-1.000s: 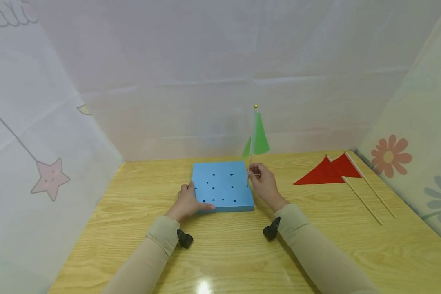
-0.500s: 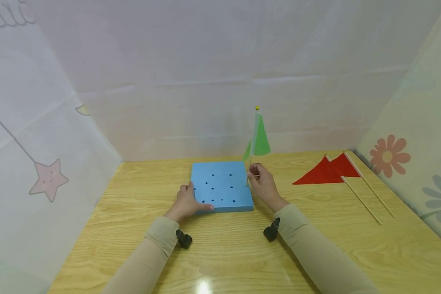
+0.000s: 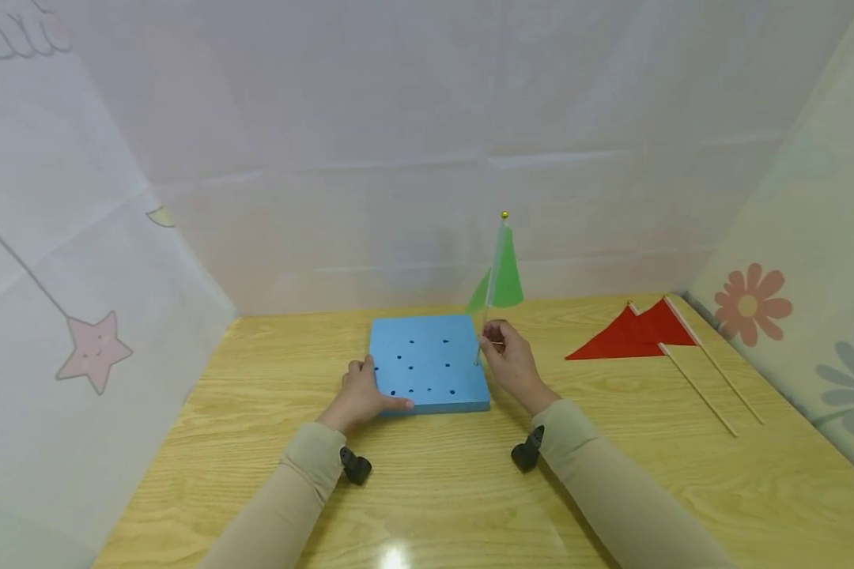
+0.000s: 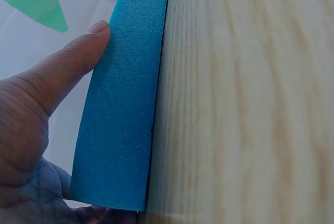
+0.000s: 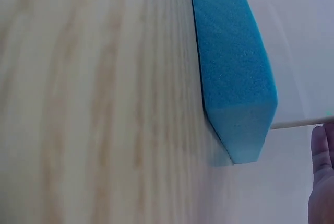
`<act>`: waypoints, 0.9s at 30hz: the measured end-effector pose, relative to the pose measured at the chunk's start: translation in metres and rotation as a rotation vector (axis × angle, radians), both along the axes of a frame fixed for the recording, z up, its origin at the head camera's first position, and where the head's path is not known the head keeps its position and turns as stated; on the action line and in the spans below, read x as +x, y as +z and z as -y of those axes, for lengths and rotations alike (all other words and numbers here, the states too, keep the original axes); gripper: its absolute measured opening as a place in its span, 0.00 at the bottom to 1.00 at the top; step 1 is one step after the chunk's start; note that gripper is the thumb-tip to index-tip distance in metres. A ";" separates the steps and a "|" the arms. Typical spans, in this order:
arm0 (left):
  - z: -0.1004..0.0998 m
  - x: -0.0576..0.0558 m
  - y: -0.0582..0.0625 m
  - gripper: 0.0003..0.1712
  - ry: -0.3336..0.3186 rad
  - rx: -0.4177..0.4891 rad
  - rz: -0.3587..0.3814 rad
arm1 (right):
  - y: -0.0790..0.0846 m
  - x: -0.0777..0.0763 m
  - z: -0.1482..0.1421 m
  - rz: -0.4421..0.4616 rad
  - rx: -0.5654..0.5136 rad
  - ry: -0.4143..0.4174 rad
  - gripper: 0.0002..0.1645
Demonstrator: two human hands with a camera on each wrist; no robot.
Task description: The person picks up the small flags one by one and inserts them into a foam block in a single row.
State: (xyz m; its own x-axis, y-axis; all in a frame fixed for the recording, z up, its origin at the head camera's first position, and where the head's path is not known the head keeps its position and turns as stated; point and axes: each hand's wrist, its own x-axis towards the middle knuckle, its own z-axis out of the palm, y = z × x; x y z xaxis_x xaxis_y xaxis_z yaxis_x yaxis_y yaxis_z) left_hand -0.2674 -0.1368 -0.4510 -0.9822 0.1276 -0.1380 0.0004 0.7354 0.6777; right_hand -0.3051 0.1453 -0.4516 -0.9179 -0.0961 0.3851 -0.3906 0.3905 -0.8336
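Observation:
A blue foam block (image 3: 429, 362) with several small holes lies on the wooden table (image 3: 441, 490). My left hand (image 3: 364, 391) grips its near left corner, thumb along the front edge (image 4: 78, 57). My right hand (image 3: 510, 357) pinches the thin stick of a green flag (image 3: 500, 273), which stands upright with its foot at a hole near the block's right edge. The stick carries a small gold knob at its top. In the right wrist view the blue block (image 5: 235, 78) and the stick (image 5: 300, 124) show beside my fingers (image 5: 321, 151).
Two red flags (image 3: 636, 332) on long wooden sticks lie flat on the table at the right. White sheets with star and flower prints wall the table on three sides. Bare wood lies in front of the block.
The flag and my right hand have sunk slightly, the stick going a little lower at the block. My left hand has stayed on the corner.

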 end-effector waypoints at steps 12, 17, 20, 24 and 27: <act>0.001 0.000 0.000 0.76 -0.015 -0.007 0.004 | 0.004 0.008 -0.018 0.082 0.060 0.021 0.15; 0.001 0.001 0.001 0.76 -0.016 -0.007 0.009 | 0.003 0.010 -0.025 0.138 0.108 0.034 0.19; 0.002 0.001 0.000 0.76 -0.013 -0.002 0.014 | 0.003 0.011 -0.028 0.172 0.128 0.052 0.19; 0.002 0.001 0.000 0.75 -0.008 0.000 0.018 | 0.002 0.012 -0.035 0.196 0.146 0.068 0.21; 0.002 0.001 -0.001 0.74 -0.007 0.002 0.021 | 0.004 0.013 -0.042 0.211 0.133 0.077 0.22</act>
State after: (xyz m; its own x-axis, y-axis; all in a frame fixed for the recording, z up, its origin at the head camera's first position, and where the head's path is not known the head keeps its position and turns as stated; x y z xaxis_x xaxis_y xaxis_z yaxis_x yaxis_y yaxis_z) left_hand -0.2668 -0.1389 -0.4522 -0.9783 0.1344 -0.1579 -0.0087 0.7343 0.6788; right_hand -0.2924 0.1877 -0.4474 -0.9646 -0.2054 0.1653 -0.2463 0.4777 -0.8433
